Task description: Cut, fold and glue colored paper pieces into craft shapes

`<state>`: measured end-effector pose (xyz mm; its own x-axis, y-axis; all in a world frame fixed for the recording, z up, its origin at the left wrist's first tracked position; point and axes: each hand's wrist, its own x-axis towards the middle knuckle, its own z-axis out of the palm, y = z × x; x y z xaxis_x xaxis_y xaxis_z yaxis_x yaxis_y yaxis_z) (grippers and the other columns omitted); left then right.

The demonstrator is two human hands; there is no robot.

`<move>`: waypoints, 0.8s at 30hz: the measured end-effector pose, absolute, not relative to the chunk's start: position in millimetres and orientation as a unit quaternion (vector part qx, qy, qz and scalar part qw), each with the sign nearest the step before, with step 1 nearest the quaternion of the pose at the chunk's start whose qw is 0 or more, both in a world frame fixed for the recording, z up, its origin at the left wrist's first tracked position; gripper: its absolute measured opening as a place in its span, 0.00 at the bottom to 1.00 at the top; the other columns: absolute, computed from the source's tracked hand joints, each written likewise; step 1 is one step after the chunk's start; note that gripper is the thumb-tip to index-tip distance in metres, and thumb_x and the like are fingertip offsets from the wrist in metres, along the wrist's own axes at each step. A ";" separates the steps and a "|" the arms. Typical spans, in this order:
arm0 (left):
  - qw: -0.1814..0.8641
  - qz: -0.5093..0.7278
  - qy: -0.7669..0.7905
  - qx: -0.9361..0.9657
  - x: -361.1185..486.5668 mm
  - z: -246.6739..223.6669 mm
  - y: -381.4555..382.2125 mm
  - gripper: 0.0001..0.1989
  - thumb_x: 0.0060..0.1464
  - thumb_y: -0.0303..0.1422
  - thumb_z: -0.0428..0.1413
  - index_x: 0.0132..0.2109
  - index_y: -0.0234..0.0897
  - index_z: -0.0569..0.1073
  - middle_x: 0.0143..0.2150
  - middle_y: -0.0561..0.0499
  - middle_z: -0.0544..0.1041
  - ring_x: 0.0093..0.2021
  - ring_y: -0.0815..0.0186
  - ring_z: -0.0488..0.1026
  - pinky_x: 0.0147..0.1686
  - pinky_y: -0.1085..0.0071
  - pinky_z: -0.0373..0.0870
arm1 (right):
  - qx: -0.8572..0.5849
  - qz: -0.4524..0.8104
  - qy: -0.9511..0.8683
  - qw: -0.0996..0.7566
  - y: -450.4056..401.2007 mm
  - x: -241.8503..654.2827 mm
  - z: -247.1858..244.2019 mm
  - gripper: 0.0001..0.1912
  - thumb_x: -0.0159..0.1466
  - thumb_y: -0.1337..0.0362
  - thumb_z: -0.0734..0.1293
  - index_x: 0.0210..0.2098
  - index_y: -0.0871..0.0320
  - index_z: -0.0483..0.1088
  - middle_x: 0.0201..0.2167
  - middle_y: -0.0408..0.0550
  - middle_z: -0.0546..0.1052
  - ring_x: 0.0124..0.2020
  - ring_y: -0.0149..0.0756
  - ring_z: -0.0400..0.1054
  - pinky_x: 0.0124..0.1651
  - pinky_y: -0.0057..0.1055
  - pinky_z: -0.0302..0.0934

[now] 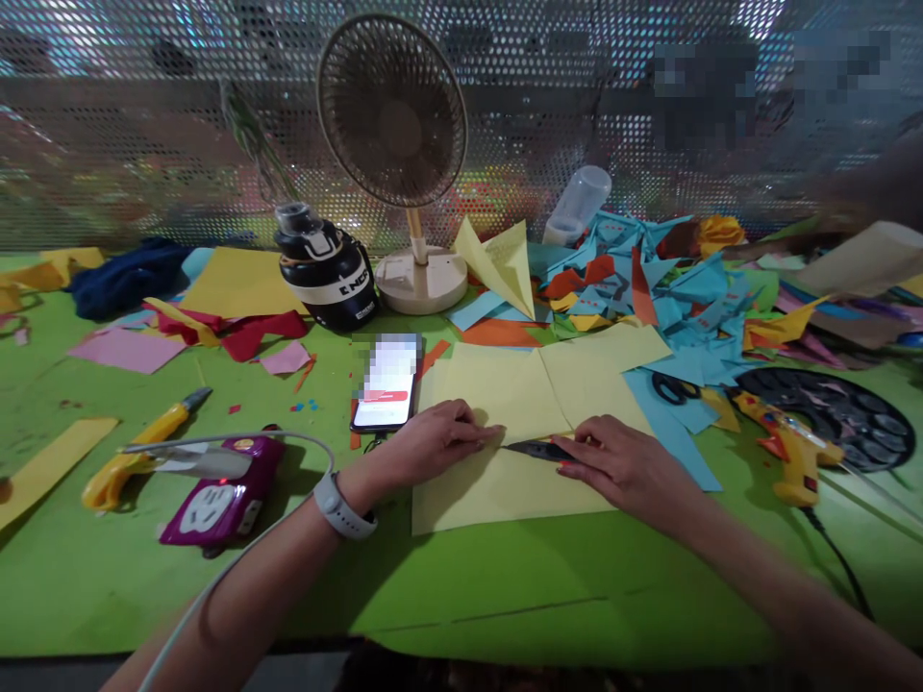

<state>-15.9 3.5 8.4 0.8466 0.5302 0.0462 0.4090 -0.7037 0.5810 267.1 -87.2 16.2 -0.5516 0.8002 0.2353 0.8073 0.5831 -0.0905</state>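
Observation:
Pale yellow paper sheets (476,500) lie in layers on the green table in front of me. My right hand (612,466) is closed around a black tool (535,449) with a narrow pointed end aimed left; its handle is hidden, so I cannot tell whether it is a knife or closed scissors. Its tip lies at the edge of the upper yellow paper (497,384). Just left of the tip, my left hand (447,442) has its fingers pressed together on that paper, near the edge. A pale wristband (338,505) sits on my left wrist.
A phone (389,384) lies beyond my left hand. Left are a purple power socket (223,490) and a yellow glue gun (137,452); another glue gun (789,447) lies right. A fan (418,279), black jug (328,279) and heaped blue paper pieces (692,288) stand behind.

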 end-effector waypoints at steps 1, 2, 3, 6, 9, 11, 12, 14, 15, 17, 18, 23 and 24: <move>0.294 0.103 0.254 0.916 -16.8 9.3 4.0 0.17 0.66 0.37 0.46 0.58 0.46 0.72 0.39 0.47 0.71 0.40 0.62 0.68 0.40 0.66 0.68 | -0.456 -0.015 -0.881 0.126 -87.1 265.9 16.6 0.17 0.69 0.58 0.61 0.50 0.59 0.74 0.35 0.52 0.74 0.35 0.37 0.68 0.35 0.32 0.65; 0.303 0.098 0.250 0.914 -17.8 10.3 4.6 0.18 0.66 0.36 0.46 0.58 0.46 0.71 0.40 0.46 0.71 0.40 0.62 0.68 0.41 0.67 0.68 | -0.457 -0.015 -0.881 0.125 -86.8 264.4 17.1 0.17 0.68 0.59 0.61 0.50 0.59 0.74 0.35 0.52 0.74 0.36 0.37 0.68 0.35 0.32 0.65; 0.311 0.093 0.248 0.913 -18.9 11.3 5.2 0.18 0.66 0.34 0.45 0.59 0.46 0.71 0.41 0.46 0.71 0.41 0.62 0.68 0.41 0.67 0.68 | -0.457 -0.014 -0.881 0.124 -86.5 262.9 17.6 0.16 0.68 0.59 0.62 0.50 0.60 0.74 0.36 0.52 0.74 0.36 0.37 0.68 0.35 0.32 0.65; 0.326 0.085 0.243 0.910 -21.5 13.0 6.4 0.19 0.65 0.31 0.45 0.59 0.47 0.70 0.42 0.46 0.70 0.41 0.63 0.68 0.42 0.68 0.68 | -0.456 -0.019 -0.881 0.123 -86.4 259.8 18.8 0.16 0.68 0.59 0.62 0.49 0.60 0.74 0.35 0.52 0.74 0.35 0.37 0.68 0.35 0.32 0.64; 0.330 0.089 0.241 0.908 -22.4 12.6 6.8 0.19 0.65 0.31 0.46 0.58 0.48 0.71 0.42 0.46 0.70 0.41 0.63 0.68 0.42 0.67 0.68 | -0.453 -0.025 -0.882 0.127 -87.4 259.2 19.0 0.15 0.68 0.59 0.62 0.49 0.59 0.74 0.34 0.51 0.74 0.34 0.36 0.68 0.33 0.31 0.64; 0.331 0.089 0.241 0.908 -22.5 11.9 7.0 0.19 0.64 0.31 0.46 0.59 0.47 0.71 0.42 0.46 0.70 0.42 0.62 0.68 0.43 0.66 0.68 | -0.453 -0.026 -0.881 0.131 -87.6 258.5 18.8 0.15 0.68 0.59 0.62 0.49 0.59 0.74 0.33 0.51 0.74 0.33 0.36 0.68 0.33 0.31 0.63; 0.332 0.087 0.242 0.907 -22.5 11.6 7.1 0.19 0.64 0.30 0.46 0.59 0.47 0.70 0.42 0.46 0.70 0.42 0.62 0.68 0.43 0.66 0.67 | -0.453 -0.028 -0.881 0.133 -87.4 257.6 18.7 0.15 0.68 0.59 0.62 0.49 0.59 0.74 0.34 0.51 0.74 0.33 0.36 0.68 0.33 0.31 0.64; 0.334 0.080 0.244 0.907 -22.6 11.6 7.3 0.20 0.64 0.30 0.46 0.60 0.46 0.70 0.42 0.46 0.70 0.43 0.62 0.68 0.44 0.66 0.67 | -0.452 -0.031 -0.881 0.133 -86.7 255.5 18.7 0.15 0.68 0.59 0.62 0.49 0.59 0.74 0.34 0.52 0.74 0.34 0.37 0.68 0.34 0.32 0.64; 0.333 0.078 0.245 0.907 -22.7 11.9 7.3 0.20 0.64 0.30 0.46 0.60 0.46 0.69 0.43 0.46 0.70 0.43 0.62 0.68 0.45 0.66 0.67 | -0.450 -0.032 -0.883 0.130 -86.4 254.5 18.9 0.15 0.68 0.59 0.62 0.49 0.60 0.74 0.34 0.52 0.74 0.34 0.37 0.68 0.34 0.32 0.64; 0.331 0.074 0.244 0.908 -22.8 12.8 7.2 0.20 0.64 0.30 0.46 0.60 0.45 0.70 0.43 0.45 0.70 0.43 0.62 0.68 0.45 0.66 0.67 | -0.445 -0.031 -0.886 0.126 -86.2 253.1 19.3 0.15 0.68 0.59 0.62 0.48 0.60 0.74 0.34 0.52 0.74 0.34 0.37 0.68 0.33 0.32 0.64; 0.330 0.075 0.244 0.909 -22.8 13.3 7.0 0.20 0.64 0.30 0.46 0.60 0.45 0.70 0.43 0.45 0.70 0.43 0.62 0.68 0.44 0.66 0.67 | -0.443 -0.029 -0.887 0.124 -86.2 252.8 19.4 0.15 0.68 0.59 0.61 0.48 0.60 0.74 0.34 0.51 0.74 0.33 0.37 0.68 0.33 0.31 0.64; 0.330 0.072 0.248 0.908 -22.5 14.7 6.6 0.20 0.65 0.31 0.45 0.60 0.46 0.69 0.42 0.47 0.70 0.42 0.63 0.68 0.43 0.68 0.67 | -0.444 -0.034 -0.886 0.129 -86.4 250.0 19.0 0.14 0.67 0.60 0.63 0.48 0.59 0.73 0.33 0.51 0.73 0.34 0.37 0.68 0.33 0.31 0.63; 0.331 0.071 0.251 0.907 -22.5 14.8 6.6 0.20 0.65 0.31 0.45 0.60 0.46 0.70 0.42 0.47 0.70 0.42 0.63 0.68 0.43 0.68 0.67 | -0.442 -0.035 -0.887 0.129 -86.2 248.9 18.9 0.14 0.67 0.60 0.64 0.48 0.59 0.73 0.33 0.51 0.73 0.34 0.37 0.68 0.33 0.31 0.63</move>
<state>-22.5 6.6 14.8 0.8636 0.5027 -0.0373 0.4088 -0.6551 0.6354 248.9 -86.2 18.9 -0.5755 0.7755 0.2597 0.7935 0.6063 -0.0521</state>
